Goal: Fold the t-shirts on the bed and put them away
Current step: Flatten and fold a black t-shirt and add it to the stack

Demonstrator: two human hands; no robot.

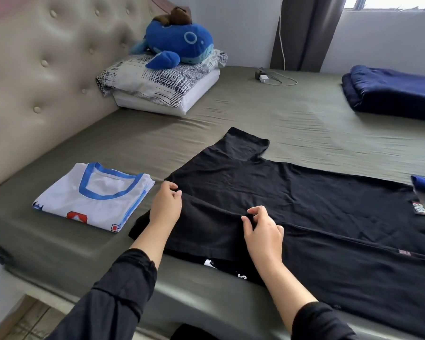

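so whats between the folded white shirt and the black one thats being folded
Head view: only a narrow strip of bare olive sheet separates the white shirt from the black shirt. The left hand pinches the black shirt's near edge beside that gap.

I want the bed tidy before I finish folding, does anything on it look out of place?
A white charger with its cable lies loose on the sheet near the wall. Otherwise nothing: both hands pinch the black t-shirt mid-fold.
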